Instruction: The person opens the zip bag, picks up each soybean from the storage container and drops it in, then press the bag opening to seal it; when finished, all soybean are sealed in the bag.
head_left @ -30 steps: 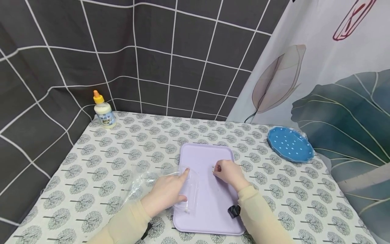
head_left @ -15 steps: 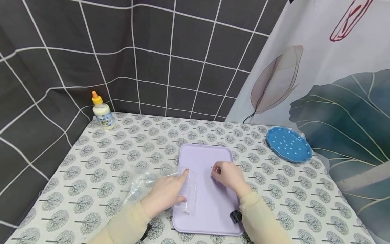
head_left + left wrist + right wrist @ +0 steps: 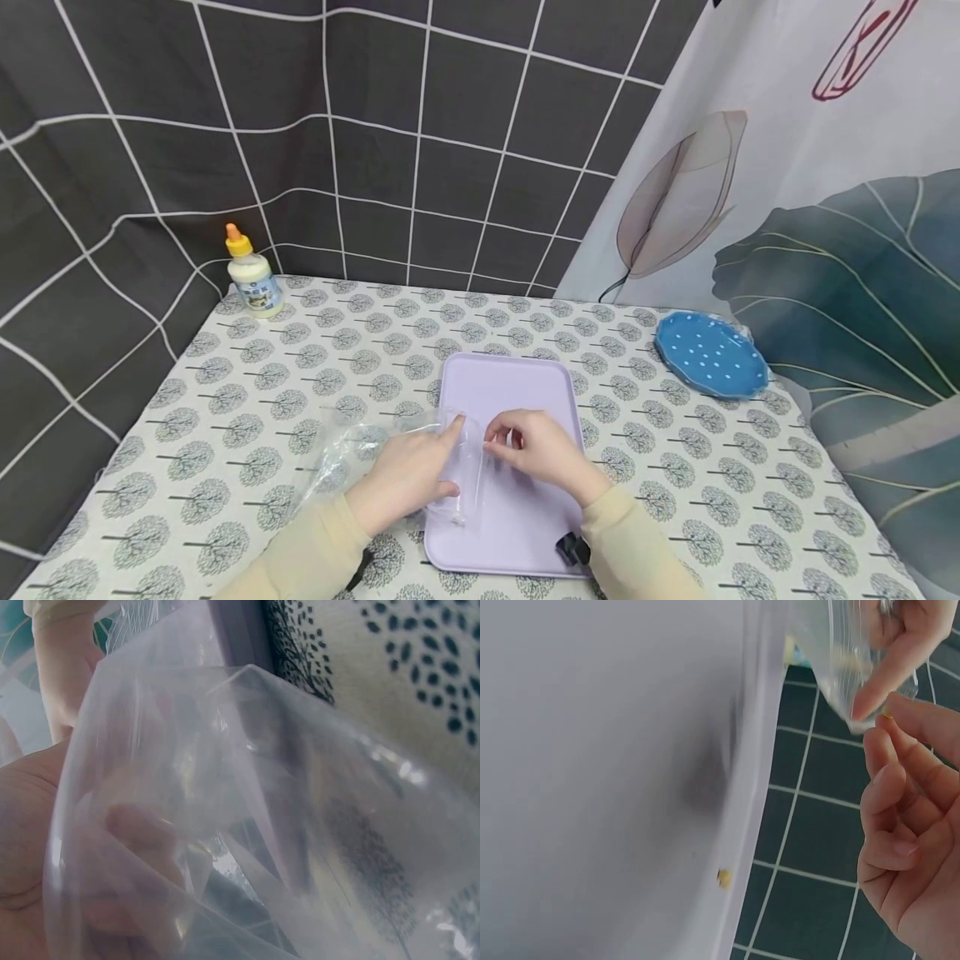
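My left hand (image 3: 408, 479) holds a clear zip-lock plastic bag (image 3: 341, 454), index finger extended along the mouth side and thumb spread away from it. In the left wrist view, fingers show blurred through the bag's film (image 3: 225, 772). My right hand (image 3: 536, 446) pinches a tiny yellow kernel-like piece (image 3: 887, 713) between thumb and index finger, right at the bag's mouth, close to the left index fingertip. Below both hands lies a lilac rectangular tray (image 3: 510, 379). Another small yellow piece (image 3: 724, 878) lies on the tray near its rim.
A glue bottle (image 3: 255, 279) with a yellow and orange cap stands at the back left. At the right sits a blue dotted plate (image 3: 712, 354) with a wavy rim. A tree-print cloth (image 3: 330, 350) covers the table, and a dark grid curtain (image 3: 375, 150) hangs behind.
My right hand has moved left from the tray's right side to the bag's mouth, pinching the small yellow piece. The left hand and bag have stayed in place.
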A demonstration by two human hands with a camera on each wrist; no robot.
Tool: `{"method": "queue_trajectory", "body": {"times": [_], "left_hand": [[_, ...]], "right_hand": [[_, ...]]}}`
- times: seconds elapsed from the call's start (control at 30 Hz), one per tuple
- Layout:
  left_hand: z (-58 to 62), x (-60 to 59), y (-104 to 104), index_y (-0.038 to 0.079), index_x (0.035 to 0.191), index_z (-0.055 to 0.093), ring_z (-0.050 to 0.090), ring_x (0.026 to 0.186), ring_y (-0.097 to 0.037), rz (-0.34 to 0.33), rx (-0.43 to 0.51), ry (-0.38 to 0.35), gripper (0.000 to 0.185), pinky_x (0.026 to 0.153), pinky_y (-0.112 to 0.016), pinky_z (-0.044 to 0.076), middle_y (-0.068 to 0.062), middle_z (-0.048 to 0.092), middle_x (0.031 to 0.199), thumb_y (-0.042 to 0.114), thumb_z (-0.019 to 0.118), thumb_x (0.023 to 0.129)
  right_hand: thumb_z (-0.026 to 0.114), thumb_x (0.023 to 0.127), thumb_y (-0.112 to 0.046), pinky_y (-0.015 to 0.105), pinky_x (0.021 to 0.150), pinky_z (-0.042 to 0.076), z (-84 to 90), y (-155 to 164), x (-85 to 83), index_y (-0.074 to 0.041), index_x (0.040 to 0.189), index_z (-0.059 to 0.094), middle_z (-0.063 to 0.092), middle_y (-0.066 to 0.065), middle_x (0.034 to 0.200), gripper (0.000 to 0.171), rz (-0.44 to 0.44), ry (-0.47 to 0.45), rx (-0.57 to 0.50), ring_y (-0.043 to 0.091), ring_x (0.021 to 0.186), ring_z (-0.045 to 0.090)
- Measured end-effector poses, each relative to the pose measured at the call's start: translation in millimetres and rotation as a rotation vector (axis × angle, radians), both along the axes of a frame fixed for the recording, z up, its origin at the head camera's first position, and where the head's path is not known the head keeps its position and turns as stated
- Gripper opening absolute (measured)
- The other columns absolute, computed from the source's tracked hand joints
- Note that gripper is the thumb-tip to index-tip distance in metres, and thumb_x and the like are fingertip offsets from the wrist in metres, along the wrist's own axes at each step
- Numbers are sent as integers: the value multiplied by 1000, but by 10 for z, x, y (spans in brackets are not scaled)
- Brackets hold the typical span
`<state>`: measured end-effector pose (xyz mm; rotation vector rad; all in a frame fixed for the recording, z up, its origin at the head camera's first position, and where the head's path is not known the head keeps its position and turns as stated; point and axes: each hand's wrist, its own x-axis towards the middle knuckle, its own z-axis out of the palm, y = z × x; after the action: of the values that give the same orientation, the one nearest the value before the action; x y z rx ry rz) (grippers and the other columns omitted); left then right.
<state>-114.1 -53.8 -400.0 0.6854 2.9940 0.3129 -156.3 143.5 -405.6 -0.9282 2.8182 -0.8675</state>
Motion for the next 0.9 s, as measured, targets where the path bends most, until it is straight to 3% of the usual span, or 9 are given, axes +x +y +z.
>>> {"method": "queue_trajectory", "body": {"times": [0.17, 0.37, 0.63, 0.9], "left_hand": [[1, 3, -1, 5, 134, 33, 61, 72, -14, -3, 4, 5, 93, 57, -24, 50, -3, 67, 90, 46, 72, 60], [1, 3, -3, 5, 134, 34, 61, 71, -14, -11, 3, 13, 93, 56, -24, 49, -3, 67, 88, 46, 72, 60], [-6, 5, -5, 5, 134, 34, 62, 75, -17, -11, -3, 20, 93, 59, -26, 50, -5, 67, 92, 47, 72, 60], [-5, 14, -2, 3, 133, 34, 63, 79, -18, -15, 0, 21, 92, 64, -28, 52, -7, 66, 96, 46, 72, 61]], "right_hand": [[65, 77, -27, 13, 49, 39, 3, -54, 21, -23, 79, 62, 53, -18, 65, 6, 24, 18, 18, -2, 52, 42], [65, 78, -28, 15, 47, 41, -22, -32, 3, -23, 81, 62, 54, -17, 66, 7, -13, -8, -3, -2, 52, 44], [65, 77, -26, 17, 44, 40, -62, 74, -74, -24, 79, 62, 53, -16, 63, 5, -98, -48, 7, 3, 51, 45], [67, 75, -23, 17, 43, 40, -91, 153, -185, -22, 78, 62, 53, -14, 62, 6, -212, -31, 37, 3, 49, 45]]}}
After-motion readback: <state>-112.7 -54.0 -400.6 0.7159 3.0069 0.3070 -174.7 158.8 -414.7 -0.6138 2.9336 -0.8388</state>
